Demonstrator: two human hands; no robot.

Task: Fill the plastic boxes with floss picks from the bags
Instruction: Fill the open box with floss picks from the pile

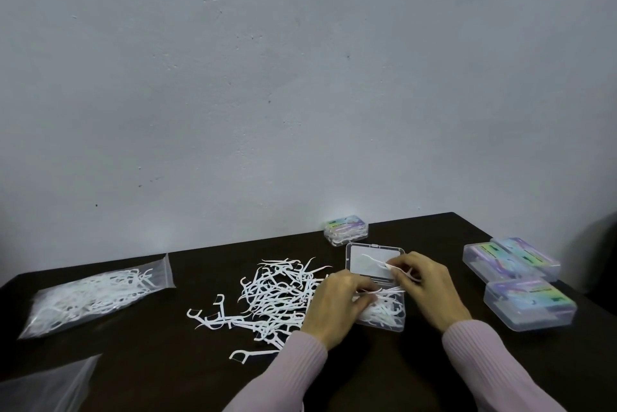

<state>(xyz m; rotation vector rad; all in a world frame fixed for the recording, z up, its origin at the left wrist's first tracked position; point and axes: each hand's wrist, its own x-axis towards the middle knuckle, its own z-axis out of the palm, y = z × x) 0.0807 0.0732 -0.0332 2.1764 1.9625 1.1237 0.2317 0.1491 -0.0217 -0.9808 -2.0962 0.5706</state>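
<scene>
1. While the open plastic box [380, 308] sits between the hands, partly filled, the right hand [422, 281] pinches one floss pick [384, 265] above its raised lid.
2. The left hand [337, 301] pinches picks at the box's left edge.
3. The picks look light, thin and tangle-prone; the handle seems the best place to grip.
4. The loose pile [277, 294] lies just left; a full bag [90, 294] lies farther left, closed boxes [521, 281] to the right.

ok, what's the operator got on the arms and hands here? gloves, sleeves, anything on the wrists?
Both hands are bare: no gloves, rings or watch visible on the left hand or right hand. Each arm wears a long, pale pink, fine-ribbed knit sleeve, left sleeve and right sleeve, ending at the wrist in a snug cuff.
</scene>
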